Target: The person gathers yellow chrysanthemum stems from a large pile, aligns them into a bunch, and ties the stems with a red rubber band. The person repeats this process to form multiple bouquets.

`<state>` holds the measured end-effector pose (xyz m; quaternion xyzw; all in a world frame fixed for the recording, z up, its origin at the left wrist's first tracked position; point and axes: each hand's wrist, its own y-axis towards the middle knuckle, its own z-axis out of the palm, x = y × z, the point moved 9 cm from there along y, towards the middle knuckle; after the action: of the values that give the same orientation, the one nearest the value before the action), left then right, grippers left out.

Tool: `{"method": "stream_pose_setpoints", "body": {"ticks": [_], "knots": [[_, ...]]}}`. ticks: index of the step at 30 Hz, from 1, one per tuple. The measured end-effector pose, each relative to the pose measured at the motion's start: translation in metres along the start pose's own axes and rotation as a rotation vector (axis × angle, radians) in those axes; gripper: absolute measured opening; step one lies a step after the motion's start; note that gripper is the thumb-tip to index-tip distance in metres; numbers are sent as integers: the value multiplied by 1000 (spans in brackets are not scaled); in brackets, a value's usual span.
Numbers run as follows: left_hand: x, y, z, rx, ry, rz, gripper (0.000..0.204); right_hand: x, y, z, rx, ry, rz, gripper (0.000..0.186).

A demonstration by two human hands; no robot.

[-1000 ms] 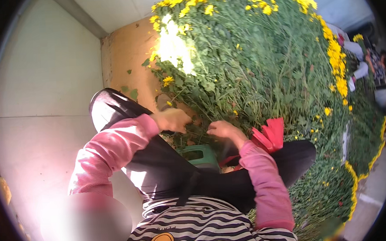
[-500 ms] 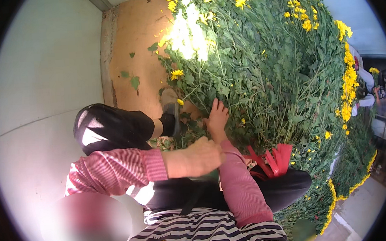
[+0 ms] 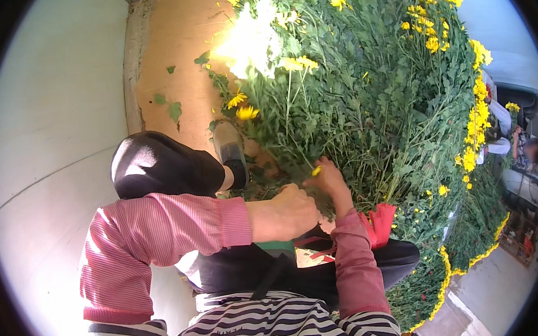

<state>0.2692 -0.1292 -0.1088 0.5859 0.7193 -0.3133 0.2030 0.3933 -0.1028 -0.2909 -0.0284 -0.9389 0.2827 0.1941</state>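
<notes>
My left hand is a closed fist in front of my lap, its forearm coming across from the left. The fingers face away, so what they hold, if anything, is hidden. Just beyond and to its right, my right hand is closed at the near edge of the chrysanthemum pile, its fingers bent round thin green stems. A small yellow flower shows against these fingers. Slightly smeared yellow chrysanthemums lie beyond my hands.
Red plastic strips hang by my right knee. Tan board flooring with loose leaves is ahead left, beside a pale wall. My shoe rests against the pile. Another person is at the far right.
My right hand has drawn back toward me and to the right, its fingers now bent. My left fist has shifted slightly right. Flowers and leaves beyond my hands have moved.
</notes>
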Motion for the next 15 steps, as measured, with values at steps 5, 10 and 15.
{"method": "stream_pose_setpoints", "body": {"ticks": [5, 10, 15], "knots": [[-12, 6, -13, -17, -50, 46, 14, 23, 50, -80, -258, 215, 105, 25], [-8, 17, -26, -25, 15, 45, 12, 69, 134, -60, -221, 667, 128, 45], [16, 12, -55, 62, 65, -113, 12, 79, 168, -23, -152, 1021, 210, 32]]}}
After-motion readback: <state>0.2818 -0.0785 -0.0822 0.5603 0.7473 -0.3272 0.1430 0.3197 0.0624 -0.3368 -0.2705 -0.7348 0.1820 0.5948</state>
